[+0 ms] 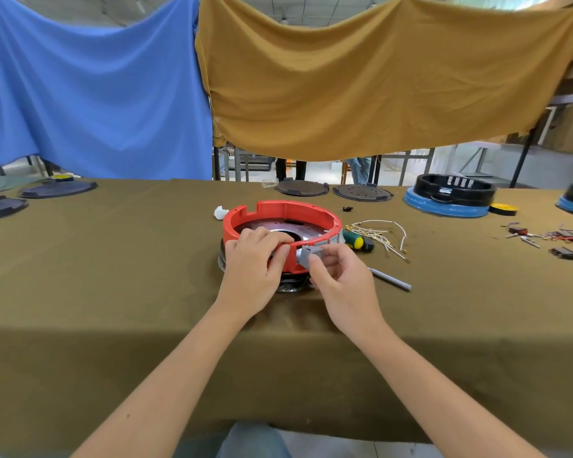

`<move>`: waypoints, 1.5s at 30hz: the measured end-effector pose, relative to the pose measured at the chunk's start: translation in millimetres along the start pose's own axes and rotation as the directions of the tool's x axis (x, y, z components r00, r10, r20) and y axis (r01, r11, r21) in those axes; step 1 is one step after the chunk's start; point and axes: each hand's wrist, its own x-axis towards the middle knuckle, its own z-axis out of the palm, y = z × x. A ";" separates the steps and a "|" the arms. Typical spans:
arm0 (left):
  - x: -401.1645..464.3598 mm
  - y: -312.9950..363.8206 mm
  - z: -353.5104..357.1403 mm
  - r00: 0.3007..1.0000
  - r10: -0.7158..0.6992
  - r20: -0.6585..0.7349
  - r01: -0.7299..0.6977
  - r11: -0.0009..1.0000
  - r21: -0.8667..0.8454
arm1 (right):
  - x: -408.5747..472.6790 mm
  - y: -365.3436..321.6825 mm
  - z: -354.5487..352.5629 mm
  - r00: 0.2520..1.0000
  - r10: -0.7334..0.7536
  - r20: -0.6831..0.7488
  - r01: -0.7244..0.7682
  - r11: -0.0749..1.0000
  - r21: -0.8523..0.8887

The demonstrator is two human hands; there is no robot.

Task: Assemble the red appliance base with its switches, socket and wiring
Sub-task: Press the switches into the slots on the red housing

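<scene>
The red base (280, 223) sat in the middle of the table (113, 292), just in front of us. Our left hand (255, 259) curled over its near wall to hold it steady. Our right hand (339, 276) pinched the grey socket (310, 256) against the wall's outside. We needed to line it up straight with its gap, then push slowly so it would not jam

A table (113, 292) draped in olive cloth holds a red base (280, 209) at centre, loose wires (382, 238), a screwdriver (356, 241) and a grey pen (391, 280) to its right, dark round lids (301, 187) along the far edge, and black-and-blue bases (449, 196) far right
</scene>
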 end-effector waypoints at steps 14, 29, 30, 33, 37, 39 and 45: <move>0.0 0.9 -0.9 1.000 0.016 -0.008 -0.016 1.000 -0.008 | -3.9 -1.7 3.2 0.997 -0.078 -0.003 0.076 0.982 -0.174; -1.9 2.5 -2.2 0.999 0.035 0.035 -0.034 0.999 -0.023 | -2.4 -1.6 2.2 0.995 -0.100 -0.010 0.097 0.983 -0.155; -2.1 2.8 -2.3 0.998 0.043 0.046 -0.042 0.999 -0.024 | -2.3 -1.7 1.6 0.995 -0.095 -0.016 0.092 0.986 -0.141; -2.0 3.4 -2.1 0.996 0.052 0.073 -0.051 0.998 -0.026 | -1.5 -1.3 0.6 0.994 -0.103 -0.021 0.099 0.983 -0.153; -1.9 3.2 -2.7 0.997 0.044 0.063 -0.041 0.998 -0.042 | 0.4 -1.0 -1.9 0.994 -0.108 -0.018 0.102 0.977 -0.189; -1.3 4.0 -3.0 0.998 0.038 0.054 -0.035 0.998 -0.056 | 3.8 -0.7 -4.6 0.996 -0.085 -0.031 0.078 0.980 -0.185; 0.9 1.5 -1.9 0.999 0.025 0.031 -0.022 0.997 -0.076 | 7.4 -1.3 -6.0 0.997 -0.076 0.005 0.075 0.975 -0.210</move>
